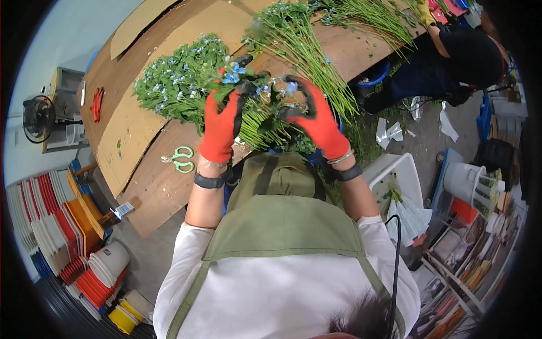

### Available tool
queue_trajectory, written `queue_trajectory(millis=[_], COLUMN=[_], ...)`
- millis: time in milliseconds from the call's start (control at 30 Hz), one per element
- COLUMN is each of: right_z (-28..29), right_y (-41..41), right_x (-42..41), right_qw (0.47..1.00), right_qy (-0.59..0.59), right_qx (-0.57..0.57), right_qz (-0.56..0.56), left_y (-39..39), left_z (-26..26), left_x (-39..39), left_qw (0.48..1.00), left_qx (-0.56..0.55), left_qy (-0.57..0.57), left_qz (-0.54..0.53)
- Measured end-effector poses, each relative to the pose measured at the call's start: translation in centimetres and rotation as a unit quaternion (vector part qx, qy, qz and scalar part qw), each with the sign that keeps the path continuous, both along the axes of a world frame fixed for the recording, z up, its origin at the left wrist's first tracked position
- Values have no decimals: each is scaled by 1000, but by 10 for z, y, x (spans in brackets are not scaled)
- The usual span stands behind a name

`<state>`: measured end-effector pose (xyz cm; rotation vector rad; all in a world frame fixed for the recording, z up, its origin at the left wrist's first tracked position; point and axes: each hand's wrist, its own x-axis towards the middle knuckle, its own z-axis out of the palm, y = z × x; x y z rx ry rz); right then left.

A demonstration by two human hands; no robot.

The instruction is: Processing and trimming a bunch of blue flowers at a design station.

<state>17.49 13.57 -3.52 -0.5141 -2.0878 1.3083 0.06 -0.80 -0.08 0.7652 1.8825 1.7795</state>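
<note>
My left hand (224,118), in a red glove with black-coated fingers, holds a blue-flowered stem (231,76) between thumb and fingers. Across from it, my right hand (315,114) wears a matching glove. Its fingers are curved and apart, close to a small blue blossom (291,87) and some dark leaves; no firm grip shows there. Below and between my hands lie cut green stems (264,129). A leafy pile of blue flowers (180,80) rests on cardboard left of my left hand. Green-handled snips (180,159) lie on the wooden table (156,186).
Long-stemmed flowers (313,55) stretch across the table's right side. A spare red glove (97,104) lies far left. A co-worker (449,63) with a yellow glove stands at the upper right. A white bin (408,169) sits right of me; plastic scraps (388,132) litter the floor.
</note>
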Motion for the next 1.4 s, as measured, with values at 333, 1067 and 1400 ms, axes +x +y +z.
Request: queue_trajectory(millis=[333, 1067, 1400], right_z=[-24, -5, -86], right_y=[-5, -36, -17], right_x=[-20, -22, 46], right_qw=[953, 975, 957], right_qy=[-298, -121, -191], right_qx=[7, 188, 218], right_qz=[-52, 2, 23], left_y=[-18, -2, -2], left_z=[-35, -69, -37], left_x=[-11, 30, -7], left_qw=[976, 991, 992], left_qx=[-34, -52, 39], left_qy=[213, -118, -10], left_qz=[2, 34, 120])
